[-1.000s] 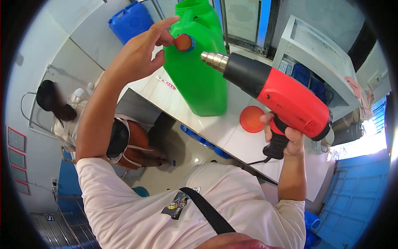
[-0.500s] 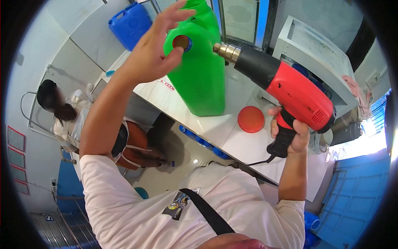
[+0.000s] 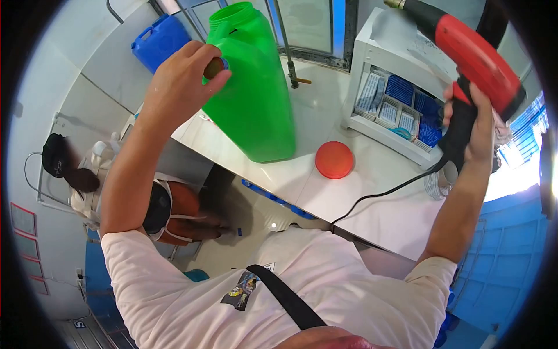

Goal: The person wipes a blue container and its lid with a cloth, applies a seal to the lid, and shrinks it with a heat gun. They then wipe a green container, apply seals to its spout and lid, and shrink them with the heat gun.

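Note:
A tall green plastic jug [image 3: 256,110] stands on the white counter, its wide mouth uncapped at the top. My left hand [image 3: 181,78] is at the jug's upper left side, thumb and forefinger curled round a small round brown piece [image 3: 215,68] with a bluish rim. Whether that piece is fixed to the jug cannot be made out. Out to the right, my right hand [image 3: 474,125] grips the black handle of a red and black heat gun [image 3: 479,61]. Its metal nozzle points up and left, away from the jug. A red round lid [image 3: 335,160] lies flat on the counter.
A white shelf unit [image 3: 378,125] with packets in baskets stands at the back right. The heat gun's black cord [image 3: 383,195] crosses the counter [image 3: 372,224]. A blue jerrycan [image 3: 165,43] is behind on the left. Another person [image 3: 96,168] is at the left.
The heat gun has swung up and right, away from the jug, with its nozzle now near the top edge. My left hand's spread fingers have curled round the brown piece.

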Demonstrator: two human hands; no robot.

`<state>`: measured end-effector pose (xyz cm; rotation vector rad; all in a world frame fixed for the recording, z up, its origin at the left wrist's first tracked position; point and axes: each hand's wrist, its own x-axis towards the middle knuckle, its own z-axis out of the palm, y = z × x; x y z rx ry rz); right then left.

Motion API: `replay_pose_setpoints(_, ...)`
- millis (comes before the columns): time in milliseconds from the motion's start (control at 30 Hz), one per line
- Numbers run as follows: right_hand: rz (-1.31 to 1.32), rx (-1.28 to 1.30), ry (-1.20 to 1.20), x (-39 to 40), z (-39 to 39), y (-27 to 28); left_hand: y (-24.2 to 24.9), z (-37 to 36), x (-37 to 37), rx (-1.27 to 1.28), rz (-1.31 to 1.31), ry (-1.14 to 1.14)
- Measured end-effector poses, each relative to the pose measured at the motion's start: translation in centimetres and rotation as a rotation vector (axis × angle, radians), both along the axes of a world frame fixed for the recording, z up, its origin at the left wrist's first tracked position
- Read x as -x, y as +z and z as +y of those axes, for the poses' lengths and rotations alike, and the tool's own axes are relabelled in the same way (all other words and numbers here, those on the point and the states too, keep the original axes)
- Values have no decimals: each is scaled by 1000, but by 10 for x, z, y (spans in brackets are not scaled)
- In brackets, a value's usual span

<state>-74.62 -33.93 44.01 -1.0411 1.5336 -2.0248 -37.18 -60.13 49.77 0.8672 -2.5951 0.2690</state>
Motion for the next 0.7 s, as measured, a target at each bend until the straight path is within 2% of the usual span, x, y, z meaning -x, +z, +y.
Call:
replay_pose_setpoints(33,0,2,-4,5,-1,13,1,-1,-2,2,0,-4)
replay_pose_setpoints(100,291,-380,-306,13,-5,36,3,-7,-2,36,-21,-96)
replay_pose_setpoints(133,292,-374,-302,22,-13,45,6,-12,2,41,-20,-92)
replay_pose_setpoints(200,855,-652,-383,46,-31,56,11,-33,15,175,104,29)
replay_pose_setpoints(233,856,-645,-378,63,-43,56,13,-56,28,63,149,143)
replay_pose_setpoints(267,1116,-680,-401,83,-58,51,16,-78,40,-48,196,257)
replay_pose_setpoints(300,1377,-710,-423,94,-68,49,21,-84,49,-45,199,265)
replay_pose_setpoints(333,1383,-704,-419,96,-75,54,23,-85,61,-413,186,324)
replay_pose_setpoints(367,1381,-861,-382,90,-80,58,25,-86,68,-784,168,373)
replay_pose_setpoints(400,1374,-1020,-340,86,-83,60,29,-88,70,-790,169,377)
replay_pose_setpoints(433,1299,-1031,-347,71,-75,66,36,-91,67,-790,48,368)
replay_pose_setpoints(467,1433,-725,-556,68,-65,53,40,-94,64,-790,-77,360)
replay_pose_setpoints(500,1536,-399,-750,62,-54,41,40,-97,59,-803,-82,370)
replay_pose_setpoints(567,1455,-101,-693,20,-26,42,39,-105,51,-487,-235,313)
replay_pose_setpoints(600,1446,-113,-677,-1,-14,31,39,-108,48,-499,-252,320)
replay_pose_setpoints(667,1093,-39,-407,-37,8,15,42,-112,43,-342,-370,219)
replay_pose_setpoints(700,1030,-70,-303,-48,16,1,43,-112,44,-262,-427,160)
